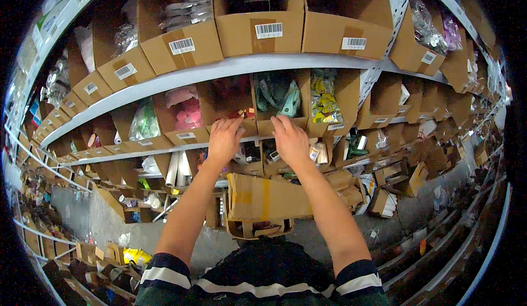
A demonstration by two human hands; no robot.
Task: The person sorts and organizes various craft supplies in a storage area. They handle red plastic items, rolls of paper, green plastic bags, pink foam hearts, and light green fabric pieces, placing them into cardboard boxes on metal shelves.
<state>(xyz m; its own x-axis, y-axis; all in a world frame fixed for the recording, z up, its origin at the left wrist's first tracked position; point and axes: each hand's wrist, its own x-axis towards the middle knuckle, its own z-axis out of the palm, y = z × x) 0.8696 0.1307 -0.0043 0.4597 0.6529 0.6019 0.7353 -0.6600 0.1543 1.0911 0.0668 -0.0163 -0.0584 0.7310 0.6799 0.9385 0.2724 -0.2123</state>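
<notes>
Both of my hands reach forward to the middle row of cardboard bins on a metal shelf. My left hand [225, 138] rests at the front edge of a bin [228, 94] with small red and tan pieces inside; its fingertips are partly over the rim, and whether it grips anything is unclear. My right hand [289, 139] is at the front of the neighbouring bin [302, 96], which holds a teal item in clear plastic [290, 100]. Its fingers are bent near the rim, and their hold is unclear. Further right, yellow packets [325, 100] fill another bin.
A white shelf beam [255, 61] runs above, carrying more cardboard bins [259, 34]. A bin of pink items [188, 112] is at left. Below my forearms are a taped cardboard box [267, 197] and white rolls [173, 169]. Opened boxes [385, 203] stand on the floor at right.
</notes>
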